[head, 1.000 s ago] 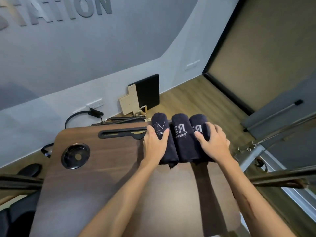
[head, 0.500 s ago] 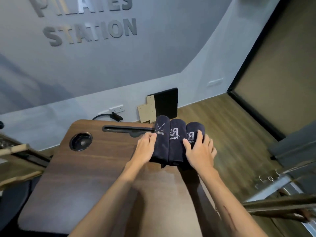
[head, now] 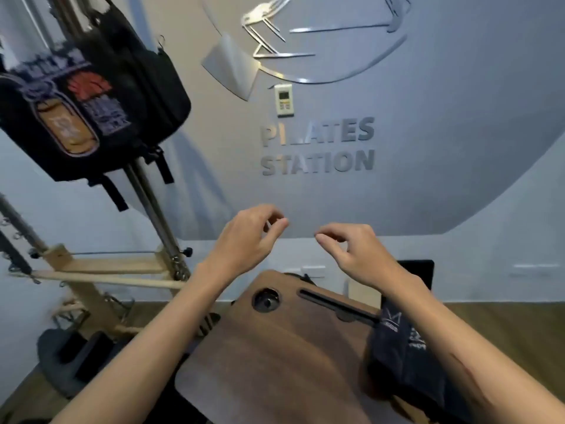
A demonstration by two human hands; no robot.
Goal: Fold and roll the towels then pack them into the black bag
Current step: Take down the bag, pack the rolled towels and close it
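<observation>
The fingers [head: 276, 223] of the left hand [head: 247, 237] are loosely curled in the air, thumb tip close to the fingertips, with nothing between them; the fingers [head: 328, 235] of the right hand [head: 356, 255] curl the same way, thumb and forefinger nearly meeting, and they too hold nothing. The two hands hang apart near the middle of the view, the left at about 10 o'clock from the right, both raised above the desk [head: 275, 356] and seen against the grey wall [head: 458, 133]. Both forearms run down toward 6 o'clock, bare to the frame's edge. Under the right forearm, at about 4 o'clock in the view, the rolled towels [head: 394, 350] lie side by side on the right edge of the desk, dark navy with pale printed lettering; the arm hides part of them, so how many there are cannot be told. The desk is dark wood-grain, with a round recess [head: 265, 301] and a long slot [head: 333, 306] along its far side. At about 10 o'clock in the view, well apart from the towels, the black bag [head: 122, 96] hangs from a metal pole [head: 153, 203]; it bears coloured patches and its straps dangle below it. Whether it is open cannot be told. Below it stands a wooden frame [head: 101, 270]. On the wall at 12 o'clock are raised letters reading PILATES STATION [head: 318, 148] and a small white controller [head: 284, 101] above them.
</observation>
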